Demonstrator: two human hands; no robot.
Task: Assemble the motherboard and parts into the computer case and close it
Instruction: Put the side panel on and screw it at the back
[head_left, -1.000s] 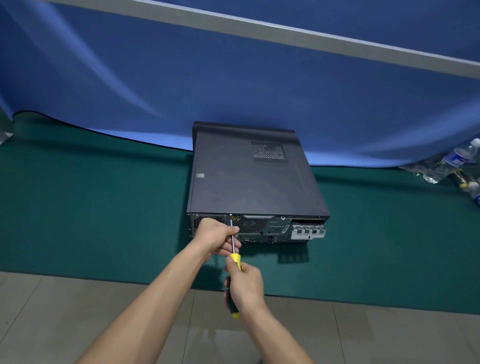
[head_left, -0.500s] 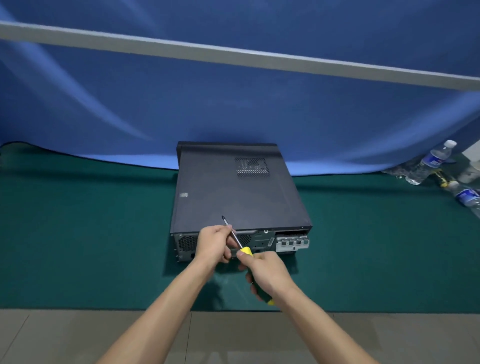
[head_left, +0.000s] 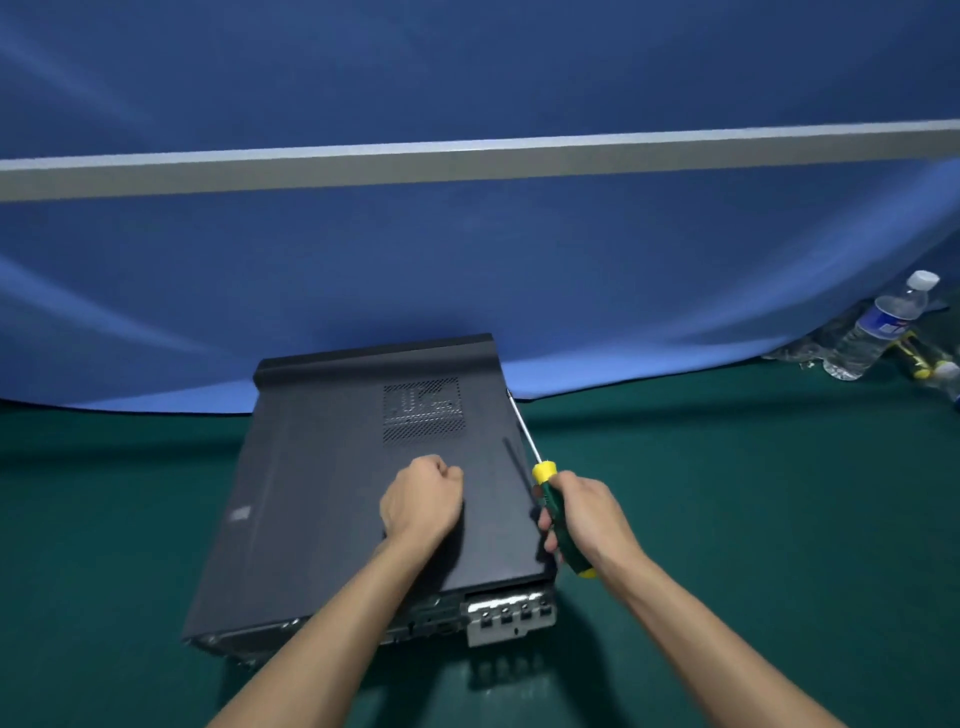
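The left hand (head_left: 422, 500) rests curled as a fist on the matte black lid of the computer case (head_left: 363, 499), likely steadying it. The right hand (head_left: 584, 514) grips the green-and-yellow screwdriver (head_left: 551, 506), slim shaft pointing away. The case lies closed on the green felt tabletop (head_left: 727, 519); clear plastic bottles (head_left: 878, 332) stand well beyond.

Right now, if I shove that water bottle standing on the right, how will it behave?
The water bottle looks thin, clear plastic, so probably light and squashy. It already leans rather than standing straight, so a shove would likely tip it. Being round, it may then roll across the green mat.
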